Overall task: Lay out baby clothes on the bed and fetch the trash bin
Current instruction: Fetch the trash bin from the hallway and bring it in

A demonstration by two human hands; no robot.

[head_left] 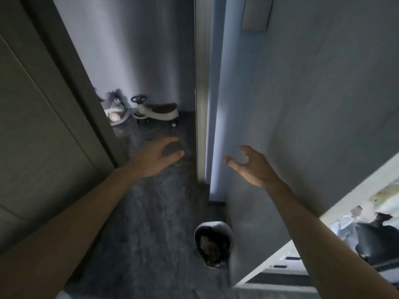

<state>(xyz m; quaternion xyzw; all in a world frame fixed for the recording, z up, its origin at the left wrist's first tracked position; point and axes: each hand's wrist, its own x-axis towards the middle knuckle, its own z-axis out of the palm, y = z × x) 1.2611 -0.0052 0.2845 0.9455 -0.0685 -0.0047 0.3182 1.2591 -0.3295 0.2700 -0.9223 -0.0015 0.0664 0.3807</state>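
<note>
A small grey trash bin (226, 228) stands on the dark floor against the base of a grey wall, low in the middle of the view; a dark liner with rubbish shows inside it. My left hand (156, 157) hangs over the floor, fingers spread, holding nothing. Further right, my right hand (251, 167) is raised in front of the wall, fingers apart and empty. Both hands are well above and beyond the bin, not touching it. No baby clothes or bed are clear in view.
A dark door (43, 130) stands on the left. A wall corner (201, 104) splits the passage. A ride-on toy car (156, 112) and a rocking toy (116, 113) sit at the far end. White furniture (280, 264) and clutter (371, 229) lie at the lower right.
</note>
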